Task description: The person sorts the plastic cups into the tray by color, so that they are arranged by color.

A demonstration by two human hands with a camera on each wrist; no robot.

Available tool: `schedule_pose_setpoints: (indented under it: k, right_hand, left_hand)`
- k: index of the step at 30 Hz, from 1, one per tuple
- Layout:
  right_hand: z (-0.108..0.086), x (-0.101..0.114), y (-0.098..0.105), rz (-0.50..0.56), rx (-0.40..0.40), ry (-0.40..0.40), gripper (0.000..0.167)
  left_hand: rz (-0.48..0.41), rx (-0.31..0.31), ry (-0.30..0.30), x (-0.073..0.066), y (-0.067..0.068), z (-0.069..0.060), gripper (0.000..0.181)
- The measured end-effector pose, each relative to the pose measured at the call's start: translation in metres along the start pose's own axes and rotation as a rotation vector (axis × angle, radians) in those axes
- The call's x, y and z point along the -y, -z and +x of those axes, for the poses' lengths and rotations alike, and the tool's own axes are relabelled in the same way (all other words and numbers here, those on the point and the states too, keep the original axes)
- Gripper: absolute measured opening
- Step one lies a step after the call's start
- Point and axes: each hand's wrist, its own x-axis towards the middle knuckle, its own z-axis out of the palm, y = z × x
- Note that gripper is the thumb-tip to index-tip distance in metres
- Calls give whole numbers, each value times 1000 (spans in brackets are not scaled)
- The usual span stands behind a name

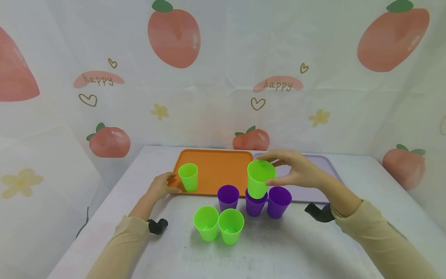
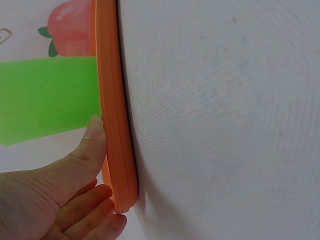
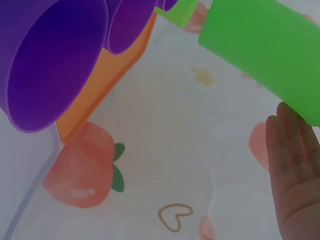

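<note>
In the head view my right hand [image 1: 297, 168] holds a green cup [image 1: 258, 182] by its rim and side, raised over a row of purple cups: one at left [image 1: 228, 199], one in the middle [image 1: 255, 208] partly hidden behind it, one at right [image 1: 278, 203]. My left hand [image 1: 162, 185] holds the front left corner of the orange tray [image 1: 219, 170]. The left wrist view shows the thumb [image 2: 92, 137] against the tray's edge and fingers curled at its corner. On that tray stands another upright green cup [image 1: 189, 179]. Two more green cups [image 1: 207, 224] [image 1: 231, 228] stand upright nearer me.
A pale purple tray [image 1: 313, 190] lies right of the orange one, partly behind my right arm. Everything rests on a white table [image 1: 278, 255]. Behind it hangs a white cloth [image 1: 216, 104] printed with fruit, hearts and flowers.
</note>
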Motion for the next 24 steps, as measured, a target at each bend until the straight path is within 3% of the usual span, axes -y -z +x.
schedule_pose_setpoints:
  k: [13,19,24]
  right_hand:
    - [20,-4,-5,10,-26,-22,55]
    - [32,-5,-8,32,-2,-85,54]
    - [40,-7,-13,37,3,-88,51]
  left_hand:
    - [7,-12,-24,2,-1,1,65]
    - [7,-9,-20,1,0,0,64]
    - [11,-5,-15,1,0,1,65]
